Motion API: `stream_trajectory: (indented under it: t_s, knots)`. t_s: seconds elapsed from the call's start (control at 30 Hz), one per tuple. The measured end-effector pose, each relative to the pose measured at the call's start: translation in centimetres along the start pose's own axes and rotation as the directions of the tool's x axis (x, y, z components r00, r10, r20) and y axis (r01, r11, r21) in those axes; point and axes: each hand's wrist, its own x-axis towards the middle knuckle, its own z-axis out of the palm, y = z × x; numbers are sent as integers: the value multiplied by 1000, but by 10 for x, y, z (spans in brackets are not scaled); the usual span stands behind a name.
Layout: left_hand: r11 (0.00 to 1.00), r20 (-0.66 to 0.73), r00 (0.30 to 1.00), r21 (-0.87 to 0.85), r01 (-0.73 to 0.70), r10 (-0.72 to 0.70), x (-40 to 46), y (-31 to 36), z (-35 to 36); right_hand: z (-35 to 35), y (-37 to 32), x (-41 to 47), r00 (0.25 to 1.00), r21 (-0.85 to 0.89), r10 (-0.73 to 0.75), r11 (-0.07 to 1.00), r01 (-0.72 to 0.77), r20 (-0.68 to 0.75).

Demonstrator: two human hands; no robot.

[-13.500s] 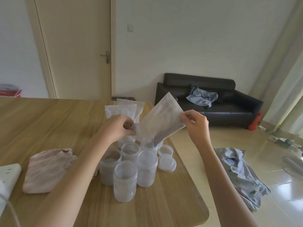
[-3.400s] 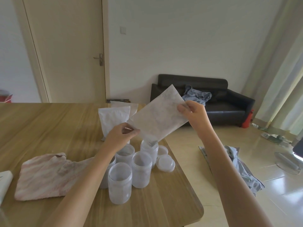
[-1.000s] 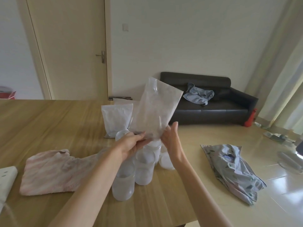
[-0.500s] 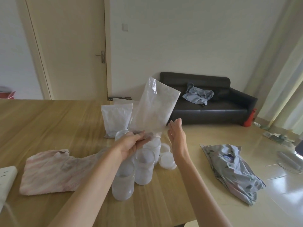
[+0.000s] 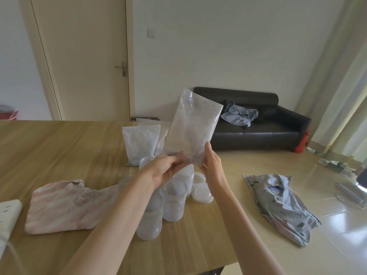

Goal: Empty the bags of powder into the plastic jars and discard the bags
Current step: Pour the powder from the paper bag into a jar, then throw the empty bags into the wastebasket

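Note:
A clear, nearly empty plastic bag (image 5: 193, 126) stands upright, its lower end just above a cluster of frosted plastic jars (image 5: 174, 201) on the wooden table (image 5: 59, 145). My left hand (image 5: 164, 169) pinches the bag's lower end between thumb and fingers. With straight fingers, my right hand (image 5: 213, 165) lies flat against the bag's lower right edge. The nearest jar (image 5: 149, 219) stands open at the front, partly hidden by my left forearm. Two bags of white powder (image 5: 140, 142) stand behind the jars.
Loose jar lids (image 5: 201, 192) lie right of the jars near the table's right edge. A pink striped cloth (image 5: 65, 205) lies to the left, a white power strip (image 5: 8, 213) at the far left. A crumpled patterned bag (image 5: 282, 203) lies on the floor before a black sofa (image 5: 258, 132).
Since the earliest frames the bag was turned from tilted over the jars to upright. In the last half second my right hand moved back against the bag's lower edge.

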Motion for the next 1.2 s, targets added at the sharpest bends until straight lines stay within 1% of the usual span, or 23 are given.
stream_trajectory:
  t_s: [0.1,0.23,0.3,0.4,0.47,0.57,0.63,0.73,0.8,0.9,1.07,1.17,1.2]
  knots:
    - [1000,22,1000,25,-18,17,-2,-2,9,-3,-4,-2,995,-1,-65,998,65,-78]
    - [992,-9,998,109,-65,66,-4,-8,15,-14,-8,-9,956,-114,-206,976,186,-207]
    - [971,-30,996,224,-80,90,-6,-12,17,-24,-9,-14,928,-155,-266,960,231,-261]
    - [897,-110,981,430,-100,162,-7,-17,22,-41,-9,-23,896,-225,-321,939,260,-306]
    - [836,-141,959,531,-138,247,-10,-21,27,-54,-10,-31,880,-277,-349,924,265,-323]
    - [692,-93,930,695,-195,355,-16,-33,41,-75,-12,-46,857,-351,-390,896,271,-336]
    - [611,-51,919,761,-219,392,-19,-44,53,-90,-12,-60,845,-399,-412,877,267,-340]
    - [551,-20,914,803,-227,405,-24,-69,72,-115,-8,-83,831,-444,-422,862,244,-362]
    - [476,-6,911,854,-209,412,-29,-88,84,-133,0,-99,828,-436,-407,871,225,-385]
    - [371,55,905,900,-227,421,-36,-122,101,-159,19,-127,820,-401,-375,894,198,-431]
    - [191,159,858,940,-282,489,-49,-186,127,-198,63,-181,784,-323,-304,936,140,-541]
    - [28,247,835,954,-298,492,-56,-224,137,-215,91,-217,760,-277,-238,957,79,-605]
    - [-10,280,832,949,-314,479,-58,-237,139,-219,100,-228,751,-270,-213,962,48,-625]
